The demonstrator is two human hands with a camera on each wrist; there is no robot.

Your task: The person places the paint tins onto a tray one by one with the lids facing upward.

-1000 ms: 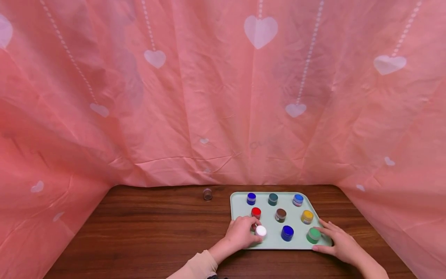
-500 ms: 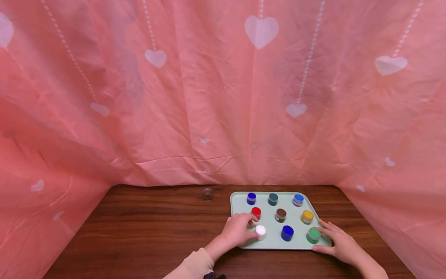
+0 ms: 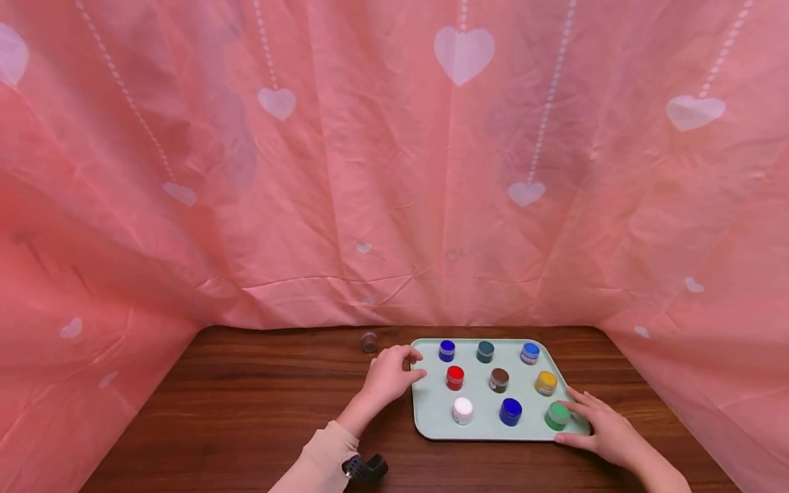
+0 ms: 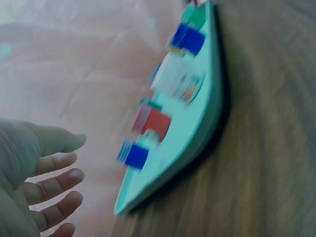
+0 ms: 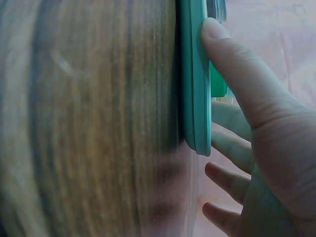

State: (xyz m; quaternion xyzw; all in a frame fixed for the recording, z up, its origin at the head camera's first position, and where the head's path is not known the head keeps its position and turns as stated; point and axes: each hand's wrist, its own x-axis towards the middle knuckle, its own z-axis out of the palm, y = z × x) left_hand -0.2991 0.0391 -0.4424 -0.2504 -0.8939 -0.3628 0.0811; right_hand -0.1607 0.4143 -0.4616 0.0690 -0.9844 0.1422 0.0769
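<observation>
My left hand (image 3: 387, 376) is raised beside the left rim of the pale green tray (image 3: 427, 421), fingers spread and loosely bent with nothing between them. In the left wrist view its fingers (image 4: 57, 185) are apart from the jars. On the tray stand small paint jars in rows: a white jar (image 3: 462, 411), a red jar (image 3: 455, 378), a brown jar (image 3: 499, 380), a yellow jar (image 3: 546, 383) and several blue and green ones. My right hand (image 3: 607, 431) is at the front right corner by the green jar (image 3: 557, 415). Its thumb (image 5: 237, 57) rests along the tray rim, fingers loosely extended.
A small clear container (image 3: 369, 342) stands at the back of the brown wooden table (image 3: 265, 404), left of the tray. Pink curtain (image 3: 345, 171) with hearts encloses the back and sides. A black strap (image 3: 366, 469) is on the left wrist.
My left hand has let go of the white jar and moved up and left to the tray's left rim. The white jar stays at the front left. The right hand has hardly moved.
</observation>
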